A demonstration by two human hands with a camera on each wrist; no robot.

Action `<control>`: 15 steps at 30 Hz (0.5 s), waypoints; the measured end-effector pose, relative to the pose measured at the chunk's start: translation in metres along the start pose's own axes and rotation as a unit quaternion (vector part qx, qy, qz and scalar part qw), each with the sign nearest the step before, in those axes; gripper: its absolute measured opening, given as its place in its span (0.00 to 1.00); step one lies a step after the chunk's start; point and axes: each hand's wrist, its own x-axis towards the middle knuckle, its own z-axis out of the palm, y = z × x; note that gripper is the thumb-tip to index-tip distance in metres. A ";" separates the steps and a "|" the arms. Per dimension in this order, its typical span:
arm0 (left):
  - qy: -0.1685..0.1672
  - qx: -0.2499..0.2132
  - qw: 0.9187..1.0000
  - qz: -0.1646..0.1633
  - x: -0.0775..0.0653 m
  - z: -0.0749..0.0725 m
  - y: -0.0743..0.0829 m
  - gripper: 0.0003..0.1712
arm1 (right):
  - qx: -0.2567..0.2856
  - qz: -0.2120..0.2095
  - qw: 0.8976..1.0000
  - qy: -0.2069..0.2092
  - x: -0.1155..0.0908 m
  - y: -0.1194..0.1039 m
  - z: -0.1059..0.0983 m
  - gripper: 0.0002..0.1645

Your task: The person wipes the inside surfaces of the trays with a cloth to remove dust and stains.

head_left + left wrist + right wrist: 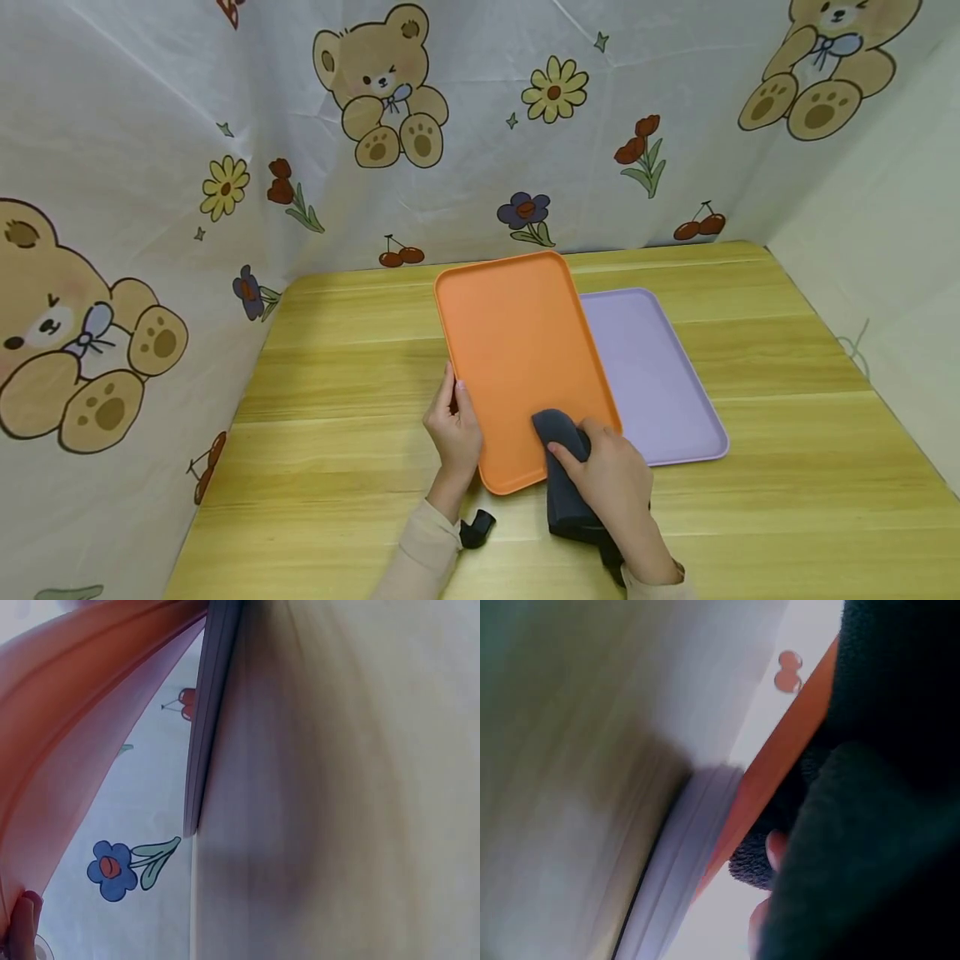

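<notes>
An orange tray (525,342) is held up at a tilt above the table, its inner face toward the head camera. My left hand (455,429) grips its left edge, with fingertips (26,919) at the corner of the left wrist view. A dark grey cloth (566,492) is bunched in my right hand (611,475), which presses it against the tray's lower right part. In the right wrist view the fuzzy cloth (754,859) covers most of the hand. Behind the orange tray, a purple tray (667,392) lies flat on the table, partly hidden.
The wooden table (337,442) extends around both trays. A fabric backdrop (465,200) printed with bears and flowers hangs along its back and left sides. A pale wall (870,208) and a thin cord (855,350) are at the right.
</notes>
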 end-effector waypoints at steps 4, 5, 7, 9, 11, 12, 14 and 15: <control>-0.002 -0.003 1.000 0.001 0.000 -0.001 0.000 0.18 | -0.003 0.025 1.000 -0.003 0.007 0.015 -0.003 0.33; -0.003 -0.004 1.000 0.001 0.001 -0.001 0.000 0.18 | -0.005 0.028 1.000 -0.001 0.008 0.019 -0.003 0.34; -0.004 -0.007 1.000 -0.001 0.001 -0.001 0.000 0.18 | -0.012 0.031 0.999 0.009 0.011 0.024 -0.005 0.34; -0.006 -0.013 1.000 -0.007 0.001 -0.001 0.000 0.18 | -0.019 0.030 0.999 0.021 0.013 0.028 -0.005 0.35; -0.007 -0.020 1.000 -0.017 0.000 -0.001 -0.001 0.18 | -0.027 0.028 0.999 0.034 0.014 0.030 -0.007 0.35; -0.007 -0.024 0.999 -0.023 0.000 -0.001 -0.001 0.18 | -0.031 0.026 0.998 0.040 0.014 0.031 -0.007 0.36; -0.008 -0.035 0.999 -0.037 0.000 -0.001 -0.001 0.18 | -0.036 0.024 0.998 0.053 0.015 0.032 -0.007 0.35; -0.008 -0.039 0.998 -0.043 0.000 -0.001 -0.001 0.18 | -0.037 0.024 0.997 0.057 0.016 0.033 -0.008 0.35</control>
